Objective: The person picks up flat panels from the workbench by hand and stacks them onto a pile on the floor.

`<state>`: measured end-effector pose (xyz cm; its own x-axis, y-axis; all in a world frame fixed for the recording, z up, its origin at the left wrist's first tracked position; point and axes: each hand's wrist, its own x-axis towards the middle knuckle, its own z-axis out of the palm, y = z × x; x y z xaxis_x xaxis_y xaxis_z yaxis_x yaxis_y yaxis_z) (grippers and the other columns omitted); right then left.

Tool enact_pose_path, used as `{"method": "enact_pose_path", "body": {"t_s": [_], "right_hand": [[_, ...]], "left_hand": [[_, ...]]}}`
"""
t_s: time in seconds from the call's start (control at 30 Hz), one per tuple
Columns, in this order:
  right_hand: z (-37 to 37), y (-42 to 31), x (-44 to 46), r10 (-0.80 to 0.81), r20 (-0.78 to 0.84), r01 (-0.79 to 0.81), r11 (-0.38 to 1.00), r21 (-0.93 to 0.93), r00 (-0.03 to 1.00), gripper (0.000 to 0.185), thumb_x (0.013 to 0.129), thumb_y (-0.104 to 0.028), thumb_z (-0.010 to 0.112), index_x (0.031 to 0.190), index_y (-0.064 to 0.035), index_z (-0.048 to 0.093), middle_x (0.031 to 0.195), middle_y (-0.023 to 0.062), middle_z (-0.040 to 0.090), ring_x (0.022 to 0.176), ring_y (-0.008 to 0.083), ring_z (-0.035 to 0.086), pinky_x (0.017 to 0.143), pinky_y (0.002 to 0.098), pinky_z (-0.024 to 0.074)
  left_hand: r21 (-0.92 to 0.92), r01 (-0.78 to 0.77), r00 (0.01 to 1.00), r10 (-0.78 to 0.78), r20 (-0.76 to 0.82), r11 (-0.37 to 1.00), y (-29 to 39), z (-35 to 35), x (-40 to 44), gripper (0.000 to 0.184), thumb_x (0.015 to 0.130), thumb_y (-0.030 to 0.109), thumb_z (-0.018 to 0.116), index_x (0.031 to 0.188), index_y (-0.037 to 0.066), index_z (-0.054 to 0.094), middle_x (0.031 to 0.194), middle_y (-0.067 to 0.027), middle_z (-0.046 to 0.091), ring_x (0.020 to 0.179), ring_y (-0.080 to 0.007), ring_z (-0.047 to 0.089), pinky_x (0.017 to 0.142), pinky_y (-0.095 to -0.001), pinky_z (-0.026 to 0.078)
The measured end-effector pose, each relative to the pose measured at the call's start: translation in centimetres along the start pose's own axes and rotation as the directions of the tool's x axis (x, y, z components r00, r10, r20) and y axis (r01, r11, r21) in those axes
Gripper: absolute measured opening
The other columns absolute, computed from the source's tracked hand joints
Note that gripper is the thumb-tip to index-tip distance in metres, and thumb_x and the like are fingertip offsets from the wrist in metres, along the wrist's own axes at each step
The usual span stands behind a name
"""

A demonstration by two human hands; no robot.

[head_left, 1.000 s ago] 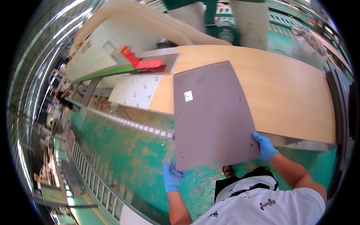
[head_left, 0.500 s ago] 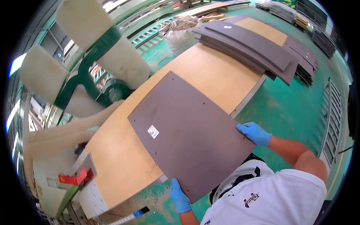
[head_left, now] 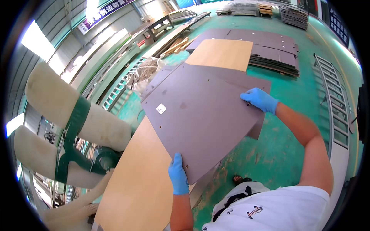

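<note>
In the middle of my view is a flat, greyish-purple rectangular panel (head_left: 208,115), held out in front of me. Taking its middle as the clock's centre, my blue-gloved left hand (head_left: 179,176) is at seven o'clock and my blue-gloved right hand (head_left: 261,101) between two and three, each clasping a near corner. Both grips are closed to about the panel's thickness; the fingers underneath are hidden. From the line between my hands it reaches away toward half past ten, and its long axis appears to run that way. My left hand is nearer the small white square label (head_left: 161,109) at nine.

Brown-purple panels (head_left: 256,81) show past its edge at two, beside my right hand; I cannot tell whether they touch it. Outward, a long bench with a pale wood top (head_left: 135,181) lies at half past seven, cream cloth dust bags (head_left: 106,131) at nine, a pale flat wooden board (head_left: 223,54) between twelve and one, and a grey metal ladder-like frame (head_left: 334,102) at three.
</note>
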<state>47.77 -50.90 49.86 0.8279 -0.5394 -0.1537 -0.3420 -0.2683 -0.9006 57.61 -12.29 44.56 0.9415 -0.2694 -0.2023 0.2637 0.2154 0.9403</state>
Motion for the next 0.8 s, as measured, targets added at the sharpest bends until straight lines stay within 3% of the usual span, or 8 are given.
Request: {"method": "enact_pose_path", "body": {"t_s": [0.3, 0.37, 0.4, 0.43, 0.5, 0.63, 0.73, 0.8], "right_hand": [[-4.5, 2.4, 15.4, -0.159, -0.061, 0.114, 0.883, -0.456, 0.985, 0.036, 0.086, -0.035, 0.057, 0.082, -0.0002, 0.067, 0.072, 0.0168, 0.065, 0.063, 0.0258, 0.062, 0.061, 0.0401, 0.0495], [-4.0, 2.4, 18.0, -0.455, -0.044, 0.321, 0.690, -0.649, 0.889, 0.040, 0.087, -0.037, 0.057, 0.094, 0.0013, 0.066, 0.085, 0.0171, 0.069, 0.079, 0.0318, 0.066, 0.073, 0.0413, 0.0505], [-3.2, 2.5, 18.7, -0.449, 0.013, 0.339, 0.656, -0.675, 0.894, 0.053, 0.087, -0.042, 0.056, 0.124, -0.0038, 0.059, 0.114, 0.0226, 0.064, 0.109, 0.0358, 0.061, 0.095, 0.0456, 0.0463], [-1.5, 3.6, 19.0, -0.463, 0.047, 0.374, 0.647, -0.665, 0.885, 0.053, 0.087, -0.042, 0.056, 0.124, -0.0038, 0.059, 0.114, 0.0226, 0.064, 0.109, 0.0358, 0.061, 0.095, 0.0456, 0.0463], [3.2, 6.8, 18.8, -0.738, 0.086, 0.421, 0.281, -0.862, 0.669, 0.060, 0.089, -0.043, 0.053, 0.136, -0.0065, 0.051, 0.135, 0.0241, 0.051, 0.128, 0.0426, 0.044, 0.108, 0.0530, 0.0325], [3.6, 4.0, 16.9, -0.617, 0.132, 0.450, 0.394, -0.802, 0.776, 0.062, 0.089, -0.043, 0.053, 0.140, -0.0077, 0.047, 0.143, 0.0252, 0.043, 0.134, 0.0453, 0.036, 0.112, 0.0555, 0.0247], [2.6, 3.6, 17.5, -0.679, 0.164, 0.525, 0.367, -0.768, 0.715, 0.055, 0.090, -0.034, 0.058, 0.139, -0.0122, 0.051, 0.140, 0.0248, 0.047, 0.132, 0.0427, 0.040, 0.112, 0.0514, 0.0283], [2.0, 4.6, 19.4, -0.737, 0.213, 0.606, 0.318, -0.729, 0.642, 0.050, 0.091, -0.026, 0.060, 0.138, -0.0090, 0.052, 0.139, 0.0224, 0.049, 0.132, 0.0399, 0.042, 0.113, 0.0477, 0.0301]], "left_hand": [[-0.075, -0.002, 1.000, 0.004, 0.027, 0.997, -2.6, 9.2, 8.9, 0.042, 0.096, 0.030, 0.060, 0.118, -0.005, 0.057, 0.103, -0.0102, 0.065, 0.088, -0.0164, 0.063, 0.077, -0.0300, 0.053], [0.313, 0.222, 0.960, -0.263, 0.093, 0.923, -1.6, 9.8, 9.0, 0.042, 0.098, 0.032, 0.057, 0.123, -0.002, 0.057, 0.099, -0.0114, 0.067, 0.080, -0.0170, 0.066, 0.069, -0.0300, 0.054], [0.303, 0.229, 0.964, -0.259, 0.064, 0.925, -1.5, 9.7, 8.3, 0.042, 0.098, 0.032, 0.057, 0.123, -0.002, 0.057, 0.099, -0.0114, 0.067, 0.080, -0.0170, 0.066, 0.069, -0.0300, 0.054], [0.383, 0.175, 0.968, -0.231, 0.103, 0.907, -1.4, 9.4, 7.3, 0.042, 0.099, 0.032, 0.054, 0.124, -0.001, 0.057, 0.097, -0.0134, 0.068, 0.077, -0.0193, 0.068, 0.066, -0.0303, 0.055], [0.448, 0.122, 0.979, -0.181, 0.089, 0.885, -1.3, 6.5, 6.0, 0.042, 0.100, 0.032, 0.051, 0.125, -0.001, 0.057, 0.095, -0.0154, 0.070, 0.073, -0.0216, 0.069, 0.064, -0.0305, 0.056], [0.169, 0.260, 0.960, -0.235, -0.152, 0.951, -4.3, -3.1, 2.2, 0.042, 0.099, 0.032, 0.052, 0.125, -0.001, 0.057, 0.100, -0.0179, 0.070, 0.083, -0.0258, 0.071, 0.068, -0.0335, 0.058], [-0.003, 0.340, 0.870, -0.316, -0.378, 0.940, -6.9, -8.6, -2.5, 0.043, 0.100, 0.032, 0.050, 0.128, 0.000, 0.055, 0.106, -0.0174, 0.069, 0.093, -0.0272, 0.070, 0.077, -0.0362, 0.058], [-0.361, 0.328, 0.818, -0.454, -0.355, 0.873, -7.7, -11.4, -5.2, 0.045, 0.100, 0.035, 0.047, 0.132, 0.003, 0.053, 0.112, -0.0149, 0.069, 0.102, -0.0279, 0.068, 0.085, -0.0370, 0.056]]}}
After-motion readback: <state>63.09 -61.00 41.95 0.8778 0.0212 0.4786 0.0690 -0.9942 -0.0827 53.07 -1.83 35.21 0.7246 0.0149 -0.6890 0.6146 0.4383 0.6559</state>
